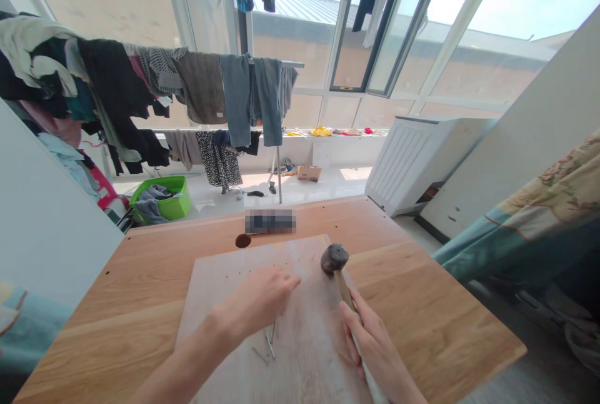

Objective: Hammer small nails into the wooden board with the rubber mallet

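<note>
My right hand point(370, 335) is wrapped round the wooden handle of a mallet point(334, 258) with a dark, rounded head. The head is just above the right side of a pale board point(304, 360). Over the middle of that board, my left hand point(265, 294) is closed, fingertips drawn together; whatever they may hold is hidden. Close below the left hand lie several loose nails point(270, 346). Small dark marks, perhaps nails or holes, run across the board's far part.
The board rests on a wooden table point(422, 291) with a round hole point(243, 241). A blurred dark object point(270, 221) lies at its far edge. Beyond stand a laundry rack point(280, 172), a green basket point(182, 194) and a white cabinet point(398, 160). A curtain point(525, 204) hangs at right.
</note>
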A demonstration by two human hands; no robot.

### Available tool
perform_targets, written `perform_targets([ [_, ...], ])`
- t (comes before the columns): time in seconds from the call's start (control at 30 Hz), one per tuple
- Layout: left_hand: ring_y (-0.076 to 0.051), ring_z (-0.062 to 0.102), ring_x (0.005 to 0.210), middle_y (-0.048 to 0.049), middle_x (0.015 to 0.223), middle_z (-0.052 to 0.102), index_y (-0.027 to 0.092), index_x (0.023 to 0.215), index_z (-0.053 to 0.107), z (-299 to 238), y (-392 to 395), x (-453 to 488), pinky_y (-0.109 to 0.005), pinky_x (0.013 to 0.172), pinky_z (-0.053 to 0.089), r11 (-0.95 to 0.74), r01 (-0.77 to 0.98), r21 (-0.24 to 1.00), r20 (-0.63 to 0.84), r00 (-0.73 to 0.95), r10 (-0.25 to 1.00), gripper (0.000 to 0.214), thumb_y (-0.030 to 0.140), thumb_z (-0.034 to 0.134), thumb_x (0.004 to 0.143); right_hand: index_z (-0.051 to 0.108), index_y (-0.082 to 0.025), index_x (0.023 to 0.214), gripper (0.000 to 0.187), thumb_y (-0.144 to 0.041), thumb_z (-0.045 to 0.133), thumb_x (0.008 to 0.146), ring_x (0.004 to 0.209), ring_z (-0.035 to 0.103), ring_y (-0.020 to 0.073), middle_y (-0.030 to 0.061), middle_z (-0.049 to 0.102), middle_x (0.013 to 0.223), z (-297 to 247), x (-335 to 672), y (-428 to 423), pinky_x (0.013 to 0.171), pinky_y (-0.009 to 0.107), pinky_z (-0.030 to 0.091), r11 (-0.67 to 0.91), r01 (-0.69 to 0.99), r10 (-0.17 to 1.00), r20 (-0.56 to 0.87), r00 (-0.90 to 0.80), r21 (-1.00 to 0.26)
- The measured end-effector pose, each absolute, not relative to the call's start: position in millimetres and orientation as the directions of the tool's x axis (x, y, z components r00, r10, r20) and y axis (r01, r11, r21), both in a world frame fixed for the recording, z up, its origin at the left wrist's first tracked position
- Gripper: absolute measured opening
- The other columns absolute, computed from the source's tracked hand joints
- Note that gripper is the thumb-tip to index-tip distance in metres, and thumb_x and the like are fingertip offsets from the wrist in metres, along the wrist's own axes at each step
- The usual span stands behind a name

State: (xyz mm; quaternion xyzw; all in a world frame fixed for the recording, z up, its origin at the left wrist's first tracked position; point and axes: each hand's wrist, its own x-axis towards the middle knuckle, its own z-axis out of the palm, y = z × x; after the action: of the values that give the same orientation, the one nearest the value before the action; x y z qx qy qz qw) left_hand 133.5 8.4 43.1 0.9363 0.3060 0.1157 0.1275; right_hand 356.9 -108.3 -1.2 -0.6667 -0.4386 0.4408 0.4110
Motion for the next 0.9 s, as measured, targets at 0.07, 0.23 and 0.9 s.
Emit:
perform_targets([
  [0.07, -0.024, 0.070, 0.069, -0.0026, 0.078, 0.074, 0.021, 0.087, 0.067, 45, -14, 119, -0.031, 0.064, 0.048, -0.855, 0.517, 0.049, 0.020, 0.855, 0.518, 0.031, -0.007, 0.061, 0.073, 0.047, -0.012, 0.151, 0.074, -0.063, 0.049, 0.098, 0.033, 0.040, 0.0140, -0.0096, 0.046, 0.044, -1, 356, -107, 0.030, 0.023, 0.037, -0.286, 0.229, 0.944, -0.233, 0.231, -0.930],
  [0.23, -0.025, 0.068, 0.069, -0.0079, 0.079, 0.072, 0.015, 0.092, 0.069, 28, -40, 114, -0.033, 0.060, 0.044, -0.896, 0.397, -0.198, 0.003, 0.915, 0.404, 0.018, 0.000, 0.066, 0.084, 0.046, -0.007, 0.151, 0.073, -0.059, 0.046, 0.099, 0.033, 0.041, 0.0140, -0.0098, 0.045, 0.043, -1, 355, -106, 0.033, 0.023, 0.038, -0.276, 0.269, 0.948, -0.215, 0.234, -0.923],
  [0.9, -0.014, 0.067, 0.066, -0.0026, 0.087, 0.079, 0.018, 0.093, 0.076, -12, 62, 172, -0.025, 0.069, 0.055, -0.481, 0.294, 0.826, 0.331, 0.438, 0.836, 0.020, 0.012, 0.060, 0.083, 0.039, -0.012, 0.158, 0.077, -0.061, 0.047, 0.099, 0.033, 0.038, 0.0138, -0.0106, 0.042, 0.042, 0, 353, -107, 0.030, 0.022, 0.037, -0.285, 0.221, 0.945, -0.235, 0.228, -0.933],
])
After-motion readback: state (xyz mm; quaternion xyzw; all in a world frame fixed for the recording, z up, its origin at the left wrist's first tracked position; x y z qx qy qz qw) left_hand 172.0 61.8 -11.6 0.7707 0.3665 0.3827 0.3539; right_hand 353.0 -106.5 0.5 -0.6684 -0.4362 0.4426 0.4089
